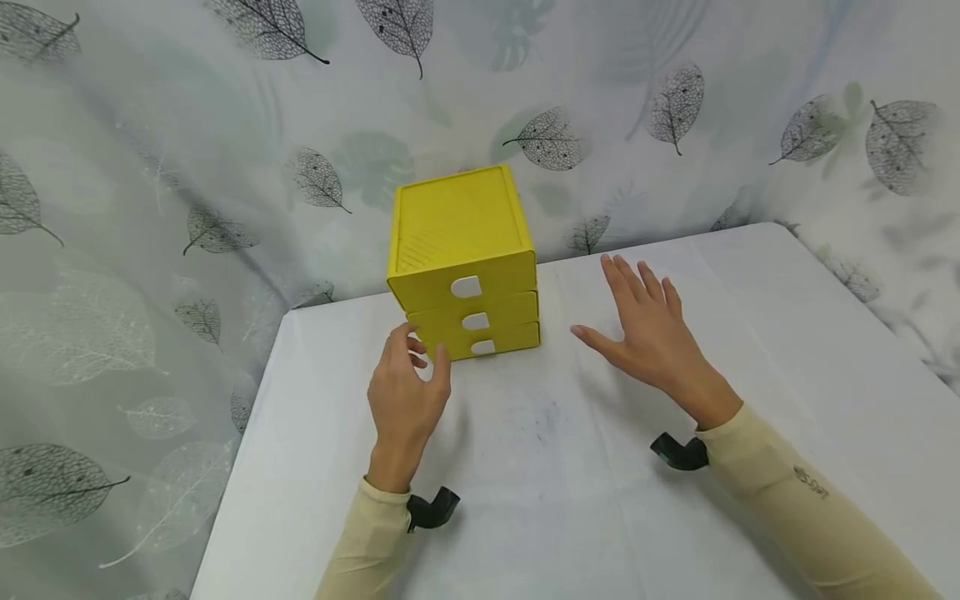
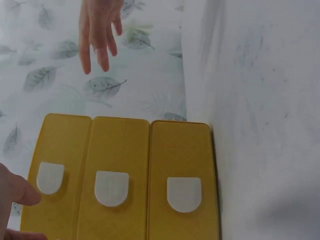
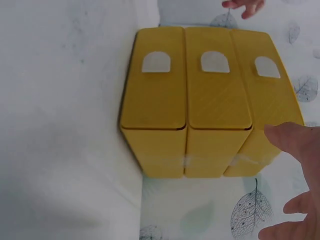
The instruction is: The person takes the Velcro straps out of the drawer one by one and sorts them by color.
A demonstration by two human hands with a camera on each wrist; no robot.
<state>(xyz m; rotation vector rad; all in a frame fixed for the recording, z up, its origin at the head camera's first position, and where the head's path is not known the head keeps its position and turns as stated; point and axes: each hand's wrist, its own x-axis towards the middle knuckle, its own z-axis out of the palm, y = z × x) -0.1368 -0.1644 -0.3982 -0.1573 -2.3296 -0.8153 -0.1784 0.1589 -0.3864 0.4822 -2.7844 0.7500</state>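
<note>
A yellow three-drawer box (image 1: 465,221) stands at the back of the table, its drawers closed and each front bearing a white half-round tab (image 1: 467,287). My left hand (image 1: 408,387) is just in front of the box's left side, fingers loosely bent and nothing in them; whether a fingertip touches the box I cannot tell. To the right of the box my right hand (image 1: 648,333) hovers over the table, fingers spread and holding nothing. In the right wrist view the drawer fronts (image 3: 215,95) appear sideways, with the right thumb (image 3: 287,140) near them.
A white cloth covers the table (image 1: 555,517). Leaf-printed curtain (image 1: 465,100) hangs close behind the box and along the left side. A black wrist device (image 1: 433,508) is strapped at the left sleeve, another black device (image 1: 678,452) at the right.
</note>
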